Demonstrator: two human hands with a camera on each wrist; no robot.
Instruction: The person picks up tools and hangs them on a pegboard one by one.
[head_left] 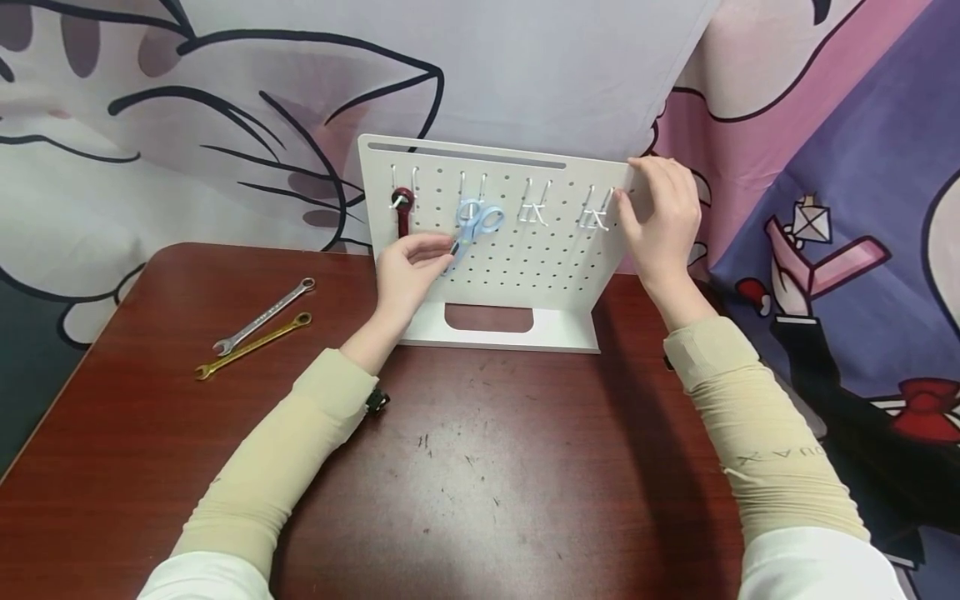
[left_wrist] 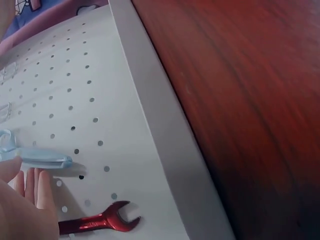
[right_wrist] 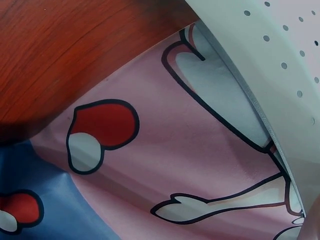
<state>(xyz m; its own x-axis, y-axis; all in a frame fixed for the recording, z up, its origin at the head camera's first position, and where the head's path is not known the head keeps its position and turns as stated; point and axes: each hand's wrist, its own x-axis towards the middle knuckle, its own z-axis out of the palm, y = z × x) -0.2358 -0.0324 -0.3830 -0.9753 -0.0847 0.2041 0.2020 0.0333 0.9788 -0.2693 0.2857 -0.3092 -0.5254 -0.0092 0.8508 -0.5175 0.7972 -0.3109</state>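
The red wrench [head_left: 402, 220] hangs on the board [head_left: 517, 293]; our left hand [head_left: 405, 273] pinches the scissors [head_left: 467, 234] at its front, our right hand [head_left: 666, 215] grips its edge; left of it, silver wrench [head_left: 265, 316] and gold wrench [head_left: 253, 346] seemingly remain.

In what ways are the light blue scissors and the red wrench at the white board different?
Colour: the scissors are light blue, while the wrench is dark red.
Shape: the scissors have two finger loops; the wrench has one ring end and one open end.
Pose: in the head view, the scissors slant, whereas the wrench hangs nearly upright.
Shared: both are at hooks on the white pegboard.
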